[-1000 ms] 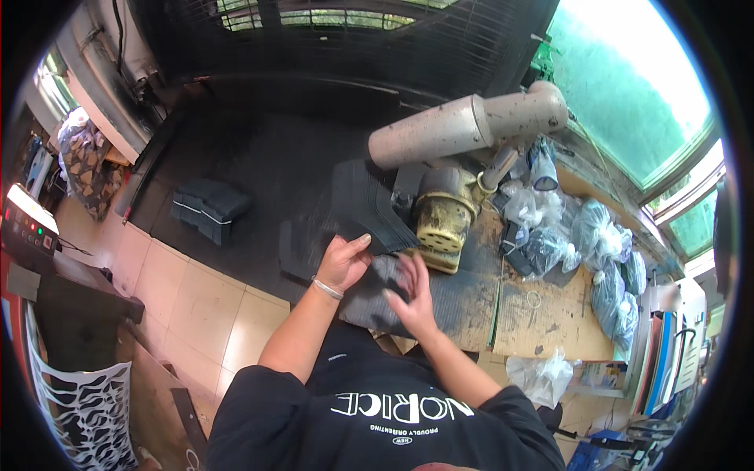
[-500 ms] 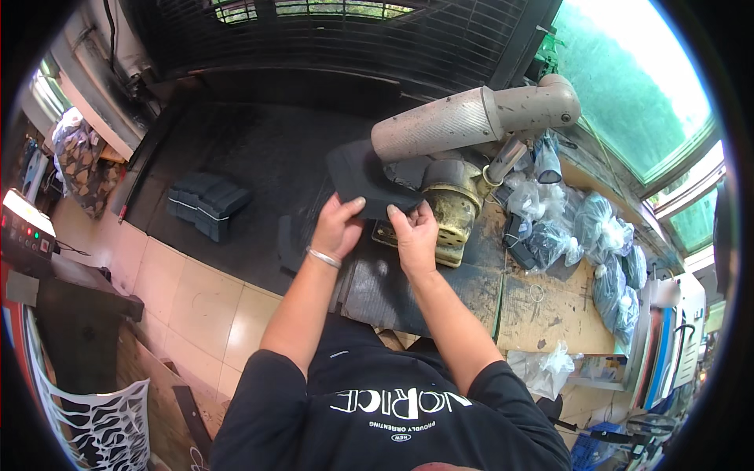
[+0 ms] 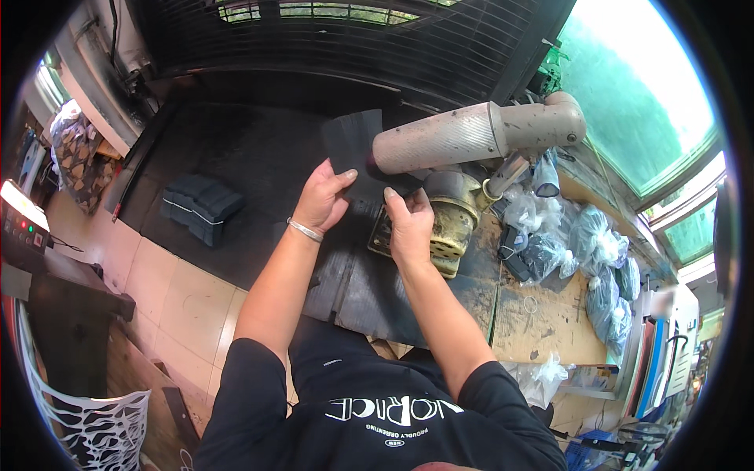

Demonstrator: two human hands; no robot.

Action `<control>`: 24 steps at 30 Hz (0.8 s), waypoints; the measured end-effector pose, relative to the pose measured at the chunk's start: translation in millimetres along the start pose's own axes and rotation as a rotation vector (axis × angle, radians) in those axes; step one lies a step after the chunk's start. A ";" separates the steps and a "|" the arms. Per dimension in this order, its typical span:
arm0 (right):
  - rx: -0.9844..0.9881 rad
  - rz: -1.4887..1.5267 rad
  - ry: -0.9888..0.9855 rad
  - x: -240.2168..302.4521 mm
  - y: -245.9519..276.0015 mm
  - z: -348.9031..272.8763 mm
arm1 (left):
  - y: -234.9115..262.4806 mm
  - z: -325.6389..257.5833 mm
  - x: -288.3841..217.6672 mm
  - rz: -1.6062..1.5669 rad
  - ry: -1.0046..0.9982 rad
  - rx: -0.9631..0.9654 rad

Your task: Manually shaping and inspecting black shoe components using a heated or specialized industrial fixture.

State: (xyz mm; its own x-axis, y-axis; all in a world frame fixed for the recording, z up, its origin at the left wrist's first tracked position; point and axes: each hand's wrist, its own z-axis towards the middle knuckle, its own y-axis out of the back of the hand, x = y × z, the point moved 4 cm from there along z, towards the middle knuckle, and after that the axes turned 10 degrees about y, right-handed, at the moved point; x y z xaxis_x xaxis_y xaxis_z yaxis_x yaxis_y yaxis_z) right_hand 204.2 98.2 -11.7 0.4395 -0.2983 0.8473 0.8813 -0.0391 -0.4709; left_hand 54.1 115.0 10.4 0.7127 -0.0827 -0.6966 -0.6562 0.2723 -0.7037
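A dark, flat, flexible piece point(image 3: 352, 140) stands up from the fingers of my left hand point(image 3: 320, 200), which pinches its near edge. Its upper part reaches beside the end of a grey metal cylinder point(image 3: 436, 139), part of a bench machine. My right hand point(image 3: 410, 224) is apart from that piece, fingers curled and thumb pointing up, close to the machine's worn yellowish base point(image 3: 454, 224). Whether anything small sits in those fingers cannot be made out. On the dark bench at left lies a bundle of black pieces point(image 3: 201, 209) tied with a pale band.
Several plastic bags point(image 3: 601, 239) of dark items crowd the bench's right side. A bare wooden panel point(image 3: 542, 322) lies nearer me. A dark slatted screen point(image 3: 338, 55) rises behind the bench. At far left is a control box point(image 3: 25, 224) with lit indicators.
My right hand has come off the dark piece and moved slightly down. The left hand has shifted left and now holds the piece alone, turned more upright. The view has shifted a little.
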 end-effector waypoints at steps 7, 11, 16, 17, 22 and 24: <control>0.012 -0.088 -0.040 0.9 12.3 -18.7 | -2.4 -13.7 12.1 -0.037 0.038 0.014; 0.015 0.058 0.019 9.0 6.3 -31.4 | 0.3 -23.2 19.1 -0.010 0.042 -0.013; 0.012 0.014 0.006 12.5 10.9 -46.7 | 1.1 -34.1 26.9 -0.049 0.077 -0.014; 0.015 0.007 -0.007 13.1 11.3 -50.3 | 1.6 -36.7 28.4 -0.056 0.083 -0.017; 0.021 0.040 -0.014 9.3 17.0 -65.0 | 4.6 -47.5 35.8 -0.036 0.084 -0.027; 0.017 0.060 -0.008 7.1 19.4 -69.7 | 6.5 -52.2 38.7 -0.038 0.102 -0.025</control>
State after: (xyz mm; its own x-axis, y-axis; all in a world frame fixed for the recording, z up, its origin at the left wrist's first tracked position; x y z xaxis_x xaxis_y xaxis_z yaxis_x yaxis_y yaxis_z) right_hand 212.2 28.9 -32.0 0.4928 -0.2920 0.8197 0.8563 -0.0049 -0.5165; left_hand 64.5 63.6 -28.5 0.7092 -0.1896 -0.6791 -0.6361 0.2434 -0.7322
